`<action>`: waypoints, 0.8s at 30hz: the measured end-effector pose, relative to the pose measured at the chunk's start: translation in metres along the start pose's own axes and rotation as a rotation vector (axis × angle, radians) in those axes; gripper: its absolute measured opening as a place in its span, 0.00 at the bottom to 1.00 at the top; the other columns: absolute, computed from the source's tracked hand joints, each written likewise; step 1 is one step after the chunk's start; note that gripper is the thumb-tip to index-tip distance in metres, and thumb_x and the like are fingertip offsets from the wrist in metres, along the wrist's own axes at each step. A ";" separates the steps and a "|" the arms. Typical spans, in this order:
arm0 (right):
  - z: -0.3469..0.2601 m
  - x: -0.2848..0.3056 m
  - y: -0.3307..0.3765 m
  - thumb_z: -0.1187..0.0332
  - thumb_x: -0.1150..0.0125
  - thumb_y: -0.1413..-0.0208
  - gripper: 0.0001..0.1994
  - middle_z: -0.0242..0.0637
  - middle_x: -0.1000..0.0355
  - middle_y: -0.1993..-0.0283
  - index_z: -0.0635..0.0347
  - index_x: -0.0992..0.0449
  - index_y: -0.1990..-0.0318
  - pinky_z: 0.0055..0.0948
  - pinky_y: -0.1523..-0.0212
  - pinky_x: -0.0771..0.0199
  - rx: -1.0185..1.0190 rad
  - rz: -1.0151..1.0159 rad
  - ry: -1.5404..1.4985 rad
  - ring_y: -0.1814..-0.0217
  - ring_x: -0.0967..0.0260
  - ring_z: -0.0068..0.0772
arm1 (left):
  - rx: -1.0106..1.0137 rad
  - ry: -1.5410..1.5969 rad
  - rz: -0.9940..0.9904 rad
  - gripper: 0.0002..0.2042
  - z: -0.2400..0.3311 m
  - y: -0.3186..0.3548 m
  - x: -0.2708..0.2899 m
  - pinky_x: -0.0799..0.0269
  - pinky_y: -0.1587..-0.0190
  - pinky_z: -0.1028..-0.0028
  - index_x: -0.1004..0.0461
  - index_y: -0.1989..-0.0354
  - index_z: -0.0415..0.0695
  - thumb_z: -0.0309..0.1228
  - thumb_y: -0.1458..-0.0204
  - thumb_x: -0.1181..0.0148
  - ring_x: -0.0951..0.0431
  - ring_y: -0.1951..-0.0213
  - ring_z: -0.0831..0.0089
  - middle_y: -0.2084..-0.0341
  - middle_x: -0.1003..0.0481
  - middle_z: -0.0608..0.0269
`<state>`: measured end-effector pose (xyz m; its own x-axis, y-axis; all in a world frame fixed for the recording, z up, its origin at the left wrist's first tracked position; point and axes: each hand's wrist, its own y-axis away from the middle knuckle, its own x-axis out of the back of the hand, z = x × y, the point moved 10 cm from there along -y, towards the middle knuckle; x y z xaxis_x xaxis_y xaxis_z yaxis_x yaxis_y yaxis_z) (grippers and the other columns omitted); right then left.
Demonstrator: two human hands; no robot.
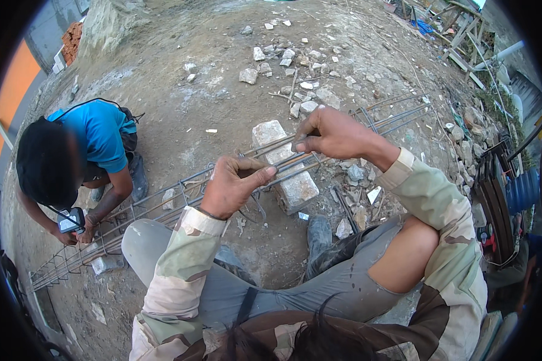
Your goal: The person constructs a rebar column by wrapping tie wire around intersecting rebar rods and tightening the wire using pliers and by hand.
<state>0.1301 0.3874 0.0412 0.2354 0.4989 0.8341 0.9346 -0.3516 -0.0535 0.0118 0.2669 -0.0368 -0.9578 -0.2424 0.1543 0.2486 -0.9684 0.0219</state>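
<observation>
A long cage of thin steel reinforcing bars with wire stirrups runs from lower left to upper right in front of me. Beneath its middle, a pale stone block props it up. My left hand hovers at the near side of the bars, thumb and fingers drawn together; what they pinch, if anything, is too small to tell. Farther along, my right hand is bent over the bars in a closed pinch, its fingertips close to them. Whatever lies between those fingers cannot be made out.
A co-worker in a blue shirt crouches at the cage's left end, hands near the bars. Broken stones are scattered beyond the block. Rubble and a blue plastic container lie at right. My boots stand close below the bars.
</observation>
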 end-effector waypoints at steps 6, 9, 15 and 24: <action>0.015 -0.088 0.029 0.73 0.35 0.39 0.06 0.39 0.18 0.69 0.68 0.19 0.65 0.27 0.67 0.20 -0.356 -0.492 -0.974 0.70 0.20 0.27 | -0.377 -0.383 0.072 0.10 0.031 0.007 0.013 0.29 0.68 0.75 0.17 0.66 0.31 0.28 0.44 0.30 0.24 0.72 0.75 0.75 0.20 0.59; 0.017 -0.111 0.045 0.74 0.33 0.43 0.05 0.40 0.19 0.72 0.68 0.19 0.66 0.30 0.69 0.19 -0.269 -0.702 -0.807 0.71 0.19 0.30 | -0.273 -0.380 -0.120 0.08 0.021 0.008 -0.011 0.29 0.66 0.75 0.17 0.65 0.30 0.26 0.44 0.31 0.23 0.71 0.74 0.75 0.20 0.59; -0.025 -0.064 0.010 0.72 0.35 0.53 0.07 0.48 0.20 0.69 0.61 0.15 0.66 0.42 0.66 0.24 0.141 -0.275 0.528 0.65 0.23 0.57 | 0.562 0.517 -0.402 0.09 -0.105 0.033 -0.056 0.42 0.76 0.79 0.20 0.70 0.40 0.31 0.39 0.34 0.34 0.79 0.82 0.77 0.24 0.69; 0.040 -0.116 0.036 0.73 0.34 0.42 0.07 0.42 0.19 0.70 0.69 0.18 0.61 0.32 0.65 0.21 -0.344 -0.617 -0.681 0.68 0.19 0.31 | -0.073 -0.337 -0.209 0.09 -0.048 0.017 -0.037 0.26 0.67 0.68 0.18 0.66 0.35 0.31 0.44 0.30 0.21 0.72 0.70 0.73 0.19 0.59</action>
<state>0.1469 0.3488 -0.0792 -0.0643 0.9848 0.1613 0.8421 -0.0332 0.5383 0.0441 0.2568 -0.0894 -0.8829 -0.0190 0.4692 0.0312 -0.9993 0.0182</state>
